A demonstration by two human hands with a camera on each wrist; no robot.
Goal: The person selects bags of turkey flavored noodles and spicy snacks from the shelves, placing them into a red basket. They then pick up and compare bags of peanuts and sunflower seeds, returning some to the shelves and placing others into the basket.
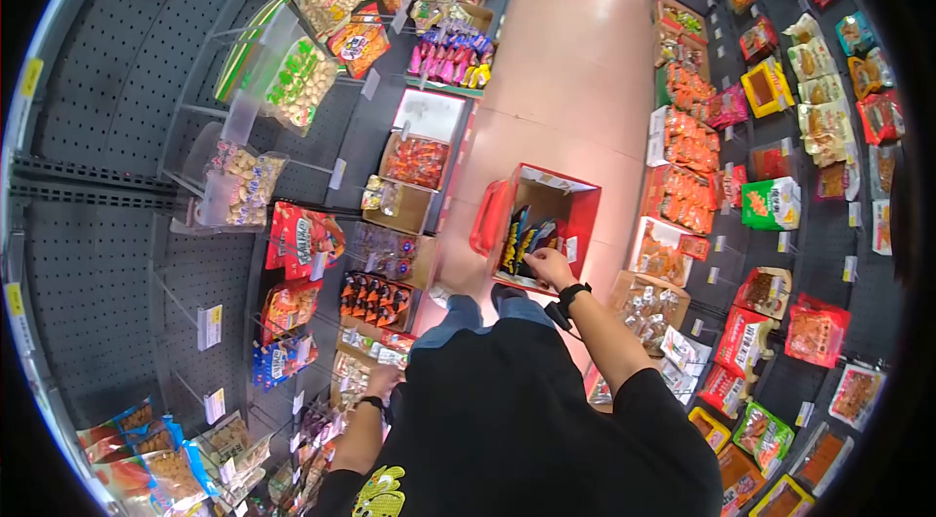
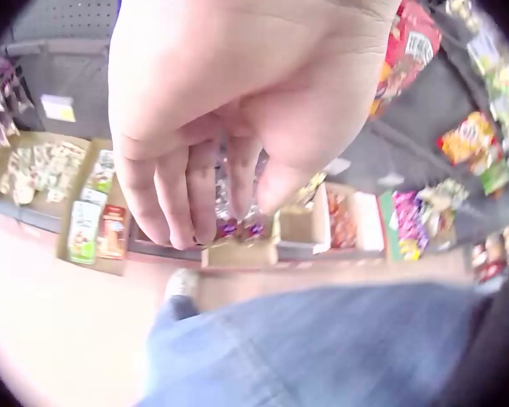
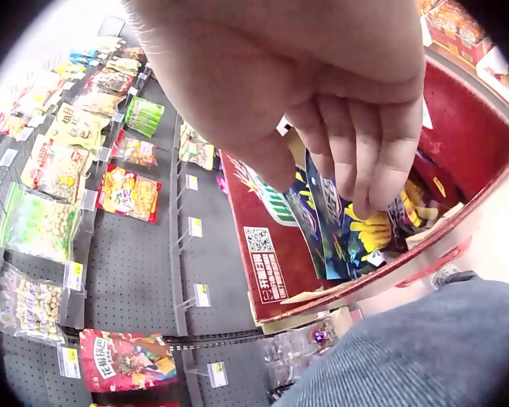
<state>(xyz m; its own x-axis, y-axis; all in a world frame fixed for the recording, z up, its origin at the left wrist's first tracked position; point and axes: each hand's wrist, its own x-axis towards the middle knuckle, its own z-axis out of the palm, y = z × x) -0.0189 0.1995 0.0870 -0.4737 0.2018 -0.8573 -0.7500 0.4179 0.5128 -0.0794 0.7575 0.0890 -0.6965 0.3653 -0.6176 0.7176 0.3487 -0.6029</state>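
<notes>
In the head view my right hand [image 1: 553, 268] reaches down into a red cardboard box [image 1: 582, 205] on the floor in front of my legs. The right wrist view shows this hand's fingers curled over upright dark blue snack packets [image 3: 327, 229] with yellow pictures, the thumb on the other side, gripping at their top edges. The hand hides part of the packets. My left hand [image 1: 383, 380] hangs by the left shelf, fingers loosely bent and holding nothing. Behind it in the left wrist view are boxes of small snacks, among them purple-marked clear packets [image 2: 229, 229].
Shelves of bagged snacks line both sides of the aisle floor [image 1: 546, 78]. A red flap [image 1: 490, 218] sticks out from the box's left side. Close by on the left is a carton of orange-and-black packets [image 1: 375, 300]; opposite stand cartons of orange packets [image 1: 687, 200].
</notes>
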